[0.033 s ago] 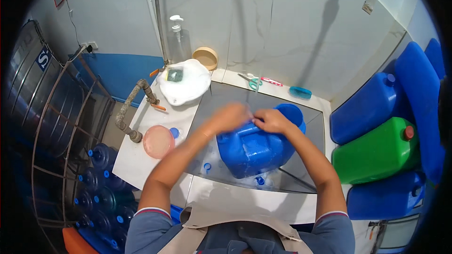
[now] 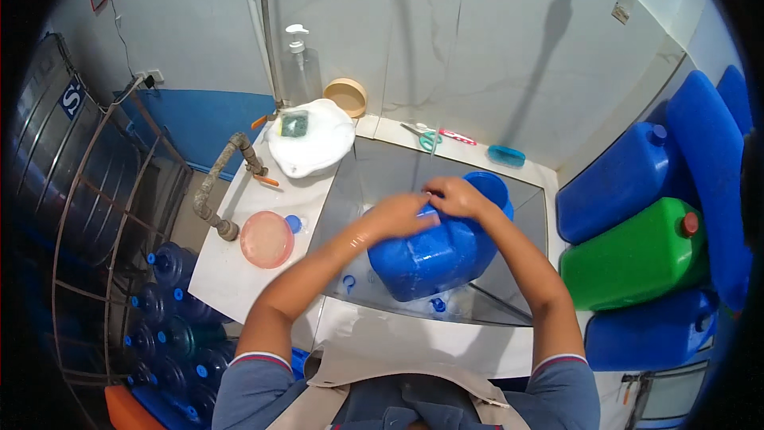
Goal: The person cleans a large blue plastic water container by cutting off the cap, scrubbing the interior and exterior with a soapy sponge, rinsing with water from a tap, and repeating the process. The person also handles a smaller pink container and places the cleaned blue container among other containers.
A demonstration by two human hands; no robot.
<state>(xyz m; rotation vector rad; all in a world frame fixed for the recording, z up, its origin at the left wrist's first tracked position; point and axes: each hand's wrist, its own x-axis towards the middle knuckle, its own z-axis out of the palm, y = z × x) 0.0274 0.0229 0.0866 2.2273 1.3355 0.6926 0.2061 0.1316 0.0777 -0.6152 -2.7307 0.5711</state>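
A blue jerry can (image 2: 422, 263) with a wet surface stands in the grey sink basin (image 2: 521, 227). My left hand (image 2: 402, 216) lies across its top beside the carry handle, fingers stretched out and slightly blurred. Close by, at the far edge of the top, my right hand (image 2: 454, 197) has its fingers bent together. What those fingers hold, if anything, is too small to make out. Just behind the can shows the rim of a round blue container (image 2: 487, 185). Small blue caps (image 2: 438, 305) and a blue ring (image 2: 348, 282) lie on the wet basin floor.
Left of the basin are a foamy white basin (image 2: 318, 147) with a sponge (image 2: 294, 123), a pink bowl (image 2: 267, 240) and a pipe (image 2: 208, 191). Scissors (image 2: 430, 140) and a blue brush (image 2: 506, 156) lie on the back ledge. A green jerry can (image 2: 629, 259) stands right among blue ones.
My left hand has come down from beside my right hand, nearer to me, onto the can's top. My right hand has stayed almost in place. The can has hardly moved.
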